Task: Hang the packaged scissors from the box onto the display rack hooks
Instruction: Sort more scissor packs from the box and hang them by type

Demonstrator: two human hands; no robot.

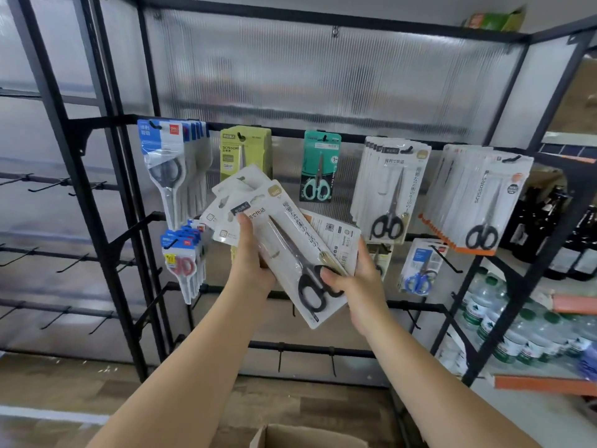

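- We hold a fanned stack of white scissor packs (290,240) in front of the display rack (290,134), between its top and second rows, so none of these is hung yet.
- Our left hand (250,257) grips the stack from behind, thumb pressed across the upper part of the front card.
- Our right hand (355,279) pinches the lower end of the front pack, thumb lying on the black handles, fingers behind the pack turned back-out.
- The cardboard box (307,436) sits low at the bottom edge, just under our forearms; we cannot see what is left inside it.
- The likely target is the hook (408,150) carrying the matching white packs (392,192), upper right of our stack; same card, same black handles.
- To do this step well, we should peel one pack free with the right hand and let the left keep the rest squared up.
- We would turn the pack upright with its printed face outward, since one in the fan shows its back.
- The hang hole at the card's top needs to line up with the hook tip before we push; forcing it may tear the card.
- Sliding it fully back against the others probably keeps the row neat and leaves room in front.
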